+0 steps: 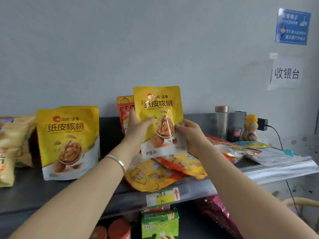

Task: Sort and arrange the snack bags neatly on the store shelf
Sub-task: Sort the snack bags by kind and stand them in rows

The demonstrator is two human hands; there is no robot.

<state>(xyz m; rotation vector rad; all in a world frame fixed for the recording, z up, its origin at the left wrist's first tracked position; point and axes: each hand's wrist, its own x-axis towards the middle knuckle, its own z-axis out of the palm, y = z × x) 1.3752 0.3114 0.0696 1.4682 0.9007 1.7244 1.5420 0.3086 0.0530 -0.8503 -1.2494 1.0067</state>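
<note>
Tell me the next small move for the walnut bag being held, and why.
Probably shift the held walnut bag left and stand it by the matching standing bags. Both the left hand and right hand grip it upright above a loose pile, and its print matches those bags.

Here we go, a plain pale blue-grey wall (120,40) in soft even light, blue notice (293,26) taped near its upper right edge, white paper sign (285,72) just below.
</note>
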